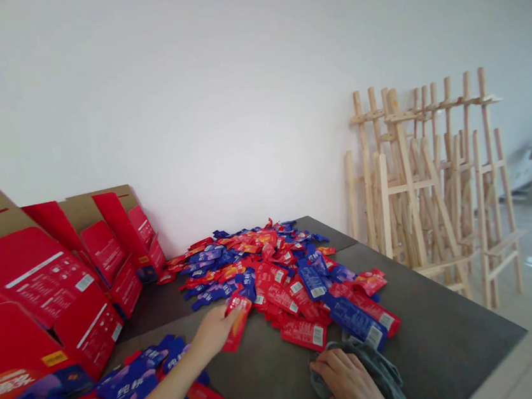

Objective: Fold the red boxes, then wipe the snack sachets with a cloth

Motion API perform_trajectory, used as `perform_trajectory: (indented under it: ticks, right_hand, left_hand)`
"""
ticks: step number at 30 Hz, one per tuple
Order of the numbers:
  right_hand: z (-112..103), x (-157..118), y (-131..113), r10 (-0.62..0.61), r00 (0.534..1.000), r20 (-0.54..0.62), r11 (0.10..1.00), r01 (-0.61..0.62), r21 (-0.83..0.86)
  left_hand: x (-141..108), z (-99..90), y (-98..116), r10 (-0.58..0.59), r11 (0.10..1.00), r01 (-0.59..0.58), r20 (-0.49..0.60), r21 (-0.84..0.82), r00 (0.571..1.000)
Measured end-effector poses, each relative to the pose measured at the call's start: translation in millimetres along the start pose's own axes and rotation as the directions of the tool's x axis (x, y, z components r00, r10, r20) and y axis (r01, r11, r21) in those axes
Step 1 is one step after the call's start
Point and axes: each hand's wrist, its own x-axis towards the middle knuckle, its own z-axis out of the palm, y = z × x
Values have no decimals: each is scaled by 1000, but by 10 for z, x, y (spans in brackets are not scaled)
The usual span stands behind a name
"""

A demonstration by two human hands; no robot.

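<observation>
Between the fingers of my left hand [216, 328] is a red pouch [237, 328], held above the dark table between two groups of pouches. My right hand [345, 382] is closed on a grey-green cloth [380, 366] that rests on the table. Just beyond the cloth lies a blue pouch [357, 321] with a barcode, at the near edge of a large heap of red and blue pouches [276, 288]. A second pile of blue and red pouches [133, 384] lies below my left forearm, which hides part of it.
Open red cardboard boxes [40, 283] stand in a row along the left of the table [434, 327]. A white wall [245, 99] rises behind. Wooden easels [410, 196] stand on the floor past the table's right edge.
</observation>
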Motion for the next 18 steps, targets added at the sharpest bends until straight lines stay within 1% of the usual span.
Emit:
perform_trajectory:
  ticks: [2, 3, 4, 5, 6, 7, 8, 11, 13, 14, 16, 18]
  right_hand:
    - [-27, -20, -37, -3, 1000, -13, 1000, 3, 30]
    - [-36, -28, -49, -4, 1000, -15, 999, 5, 44]
    - [-42, -36, -55, -5, 1000, -17, 998, 6, 57]
    - [-45, -42, -56, -6, 1000, -20, 998, 8, 66]
    - [-46, -47, -52, -5, 1000, -26, 997, 7, 72]
    - [-48, -52, -45, -6, 999, -31, 997, 9, 76]
    - [-53, -57, -37, -9, 999, -36, 997, 11, 79]
    - [-109, -70, -36, -13, 998, -58, 995, 18, 96]
    - [-165, -75, -76, -29, 997, -76, 993, 37, 108]
    - [-186, -76, -108, -58, 995, -75, 992, 66, 106]
    - [-193, -74, -184, -163, 986, -41, 983, 166, 77]
    - [-156, -70, -242, -269, 963, 28, 963, 269, 20]
  left_hand:
    - [-226, 253, 119, 14, 991, -6, 53, -134, 999]
    - [-331, 391, 178, 31, 969, -9, 88, -245, 996]
    - [-426, 526, 235, 54, 895, -2, 104, -447, 993]
    - [-509, 650, 289, 69, 797, 6, 102, -604, 992]
    - [-577, 759, 339, 66, 700, 21, 93, -714, 993]
    - [-631, 848, 385, 46, 618, 40, 87, -785, 995]
    - [-672, 919, 425, 15, 574, 65, 90, -816, 996]
    - [-734, 1038, 514, -69, 513, 131, 111, -848, 991]
    - [-756, 1074, 545, -94, 480, 121, 86, -869, 992]
    - [-769, 1086, 551, -103, 476, 112, 71, -872, 992]
    - [-803, 1094, 540, -112, 505, 116, 68, -855, 991]
    - [-847, 1070, 489, -95, 571, 153, 120, -807, 988]
